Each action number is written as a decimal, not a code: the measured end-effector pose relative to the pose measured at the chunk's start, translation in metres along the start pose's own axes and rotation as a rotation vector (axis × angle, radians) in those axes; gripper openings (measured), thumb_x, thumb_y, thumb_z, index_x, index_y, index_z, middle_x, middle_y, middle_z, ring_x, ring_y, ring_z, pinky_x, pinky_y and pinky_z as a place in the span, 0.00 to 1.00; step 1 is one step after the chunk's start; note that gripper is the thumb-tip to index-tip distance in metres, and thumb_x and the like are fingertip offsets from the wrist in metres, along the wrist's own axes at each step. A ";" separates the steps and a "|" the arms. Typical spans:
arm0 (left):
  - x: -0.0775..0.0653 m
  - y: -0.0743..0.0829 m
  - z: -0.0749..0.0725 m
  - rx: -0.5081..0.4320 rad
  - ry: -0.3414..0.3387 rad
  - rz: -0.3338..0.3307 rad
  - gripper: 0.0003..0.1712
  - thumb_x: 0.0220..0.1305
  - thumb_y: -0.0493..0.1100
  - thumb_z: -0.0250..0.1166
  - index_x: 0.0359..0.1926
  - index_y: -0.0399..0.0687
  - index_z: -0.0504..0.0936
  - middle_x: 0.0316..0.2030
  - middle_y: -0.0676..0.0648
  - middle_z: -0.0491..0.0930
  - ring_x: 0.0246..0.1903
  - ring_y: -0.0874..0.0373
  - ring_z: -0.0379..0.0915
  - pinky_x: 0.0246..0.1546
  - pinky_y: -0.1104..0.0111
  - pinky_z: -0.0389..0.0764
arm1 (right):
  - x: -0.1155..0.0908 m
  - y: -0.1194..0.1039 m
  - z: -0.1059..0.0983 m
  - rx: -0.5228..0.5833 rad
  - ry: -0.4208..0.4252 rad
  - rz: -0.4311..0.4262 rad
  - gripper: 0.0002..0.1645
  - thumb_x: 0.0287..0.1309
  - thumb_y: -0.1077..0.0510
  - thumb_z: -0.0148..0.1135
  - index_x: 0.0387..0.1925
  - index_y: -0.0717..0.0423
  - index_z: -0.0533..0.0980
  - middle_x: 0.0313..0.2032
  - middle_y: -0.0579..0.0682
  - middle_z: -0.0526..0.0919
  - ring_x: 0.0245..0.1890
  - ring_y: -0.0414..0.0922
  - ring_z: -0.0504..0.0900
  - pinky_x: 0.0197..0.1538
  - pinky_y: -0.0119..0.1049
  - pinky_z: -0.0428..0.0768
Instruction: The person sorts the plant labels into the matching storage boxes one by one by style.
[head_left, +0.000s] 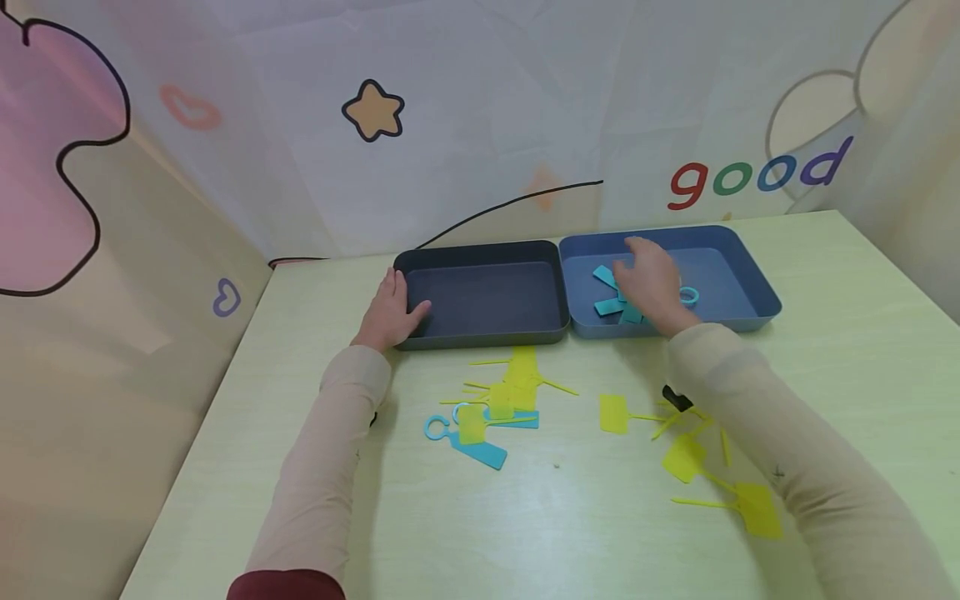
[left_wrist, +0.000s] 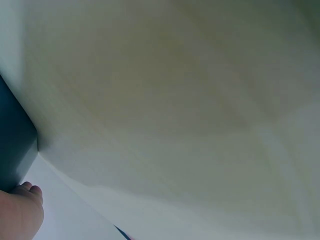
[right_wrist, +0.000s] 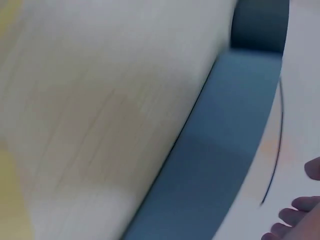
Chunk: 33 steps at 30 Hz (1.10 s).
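Observation:
My left hand (head_left: 386, 315) rests against the left wall of the dark grey tray (head_left: 480, 340), fingers extended along its side and thumb over the rim. In the left wrist view, part of that hand (left_wrist: 21, 212) shows beside the tray's corner. Over the blue tray (head_left: 738, 323) hovers my right hand (head_left: 651, 282), with no object visible between thumb and fingers. Several teal tags (head_left: 609, 307) lie in the blue tray below it, partly hidden by the hand. In the right wrist view, the thumb and fingers (right_wrist: 292, 216) stand apart beyond the tray wall.
Two teal ring tags (head_left: 480, 452) lie on the table (head_left: 450, 533) among several yellow cable-tie tags (head_left: 522, 375). More yellow tags (head_left: 757, 508) are at the right, near the right forearm. A printed cloth (head_left: 487, 125) hangs behind the trays, which stand side by side.

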<state>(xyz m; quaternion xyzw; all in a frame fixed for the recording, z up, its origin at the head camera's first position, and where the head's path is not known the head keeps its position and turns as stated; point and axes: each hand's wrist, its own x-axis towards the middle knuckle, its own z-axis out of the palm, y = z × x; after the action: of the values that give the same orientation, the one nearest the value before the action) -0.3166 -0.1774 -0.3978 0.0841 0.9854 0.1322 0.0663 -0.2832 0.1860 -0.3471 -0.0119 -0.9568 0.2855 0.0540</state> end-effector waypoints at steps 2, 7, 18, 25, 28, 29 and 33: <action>0.000 0.000 0.000 0.000 0.000 0.002 0.47 0.64 0.61 0.41 0.66 0.30 0.33 0.67 0.35 0.30 0.68 0.45 0.28 0.67 0.58 0.40 | -0.005 -0.009 0.005 0.006 -0.015 -0.121 0.32 0.60 0.57 0.44 0.62 0.68 0.55 0.64 0.64 0.55 0.65 0.59 0.49 0.64 0.54 0.52; 0.001 0.000 0.000 0.002 -0.002 -0.001 0.47 0.64 0.62 0.40 0.66 0.31 0.33 0.67 0.36 0.30 0.68 0.46 0.28 0.67 0.59 0.40 | -0.026 -0.036 0.023 -0.056 -0.077 -0.372 0.35 0.62 0.52 0.44 0.65 0.66 0.50 0.67 0.60 0.48 0.68 0.54 0.41 0.65 0.54 0.47; 0.002 -0.001 0.001 0.011 -0.006 -0.006 0.48 0.63 0.63 0.39 0.66 0.31 0.33 0.68 0.36 0.30 0.68 0.46 0.28 0.67 0.59 0.40 | -0.081 -0.083 0.063 -0.262 -0.297 -0.717 0.41 0.56 0.45 0.54 0.65 0.58 0.53 0.67 0.54 0.51 0.68 0.51 0.45 0.65 0.52 0.51; 0.002 -0.001 0.001 0.008 0.004 -0.004 0.48 0.64 0.62 0.40 0.66 0.31 0.33 0.67 0.35 0.30 0.68 0.45 0.28 0.67 0.58 0.40 | -0.104 -0.095 0.084 -0.327 -0.381 -0.765 0.43 0.50 0.38 0.57 0.62 0.56 0.60 0.64 0.53 0.59 0.65 0.50 0.55 0.61 0.50 0.61; 0.002 -0.001 0.001 0.007 0.002 -0.002 0.48 0.64 0.63 0.40 0.66 0.31 0.33 0.67 0.35 0.30 0.68 0.45 0.28 0.67 0.58 0.40 | -0.110 -0.100 0.090 -0.329 -0.389 -0.738 0.40 0.47 0.37 0.59 0.58 0.55 0.65 0.60 0.53 0.65 0.61 0.51 0.62 0.58 0.48 0.64; 0.002 -0.002 0.001 0.006 0.001 -0.002 0.48 0.64 0.63 0.40 0.66 0.31 0.33 0.67 0.36 0.30 0.68 0.45 0.28 0.67 0.58 0.40 | -0.112 -0.101 0.092 -0.335 -0.387 -0.734 0.39 0.46 0.37 0.60 0.56 0.54 0.67 0.58 0.53 0.67 0.58 0.50 0.65 0.57 0.47 0.66; 0.002 -0.002 0.001 0.003 -0.001 0.001 0.48 0.64 0.62 0.40 0.66 0.31 0.33 0.67 0.35 0.29 0.68 0.45 0.28 0.67 0.58 0.40 | -0.117 -0.104 0.098 -0.384 -0.370 -0.735 0.35 0.43 0.36 0.62 0.50 0.51 0.72 0.46 0.49 0.73 0.46 0.46 0.69 0.48 0.41 0.68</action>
<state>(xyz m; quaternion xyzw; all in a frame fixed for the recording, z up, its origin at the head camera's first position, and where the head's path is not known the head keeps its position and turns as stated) -0.3187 -0.1785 -0.3998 0.0845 0.9855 0.1308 0.0667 -0.1769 0.0397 -0.3831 0.3700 -0.9267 0.0622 -0.0235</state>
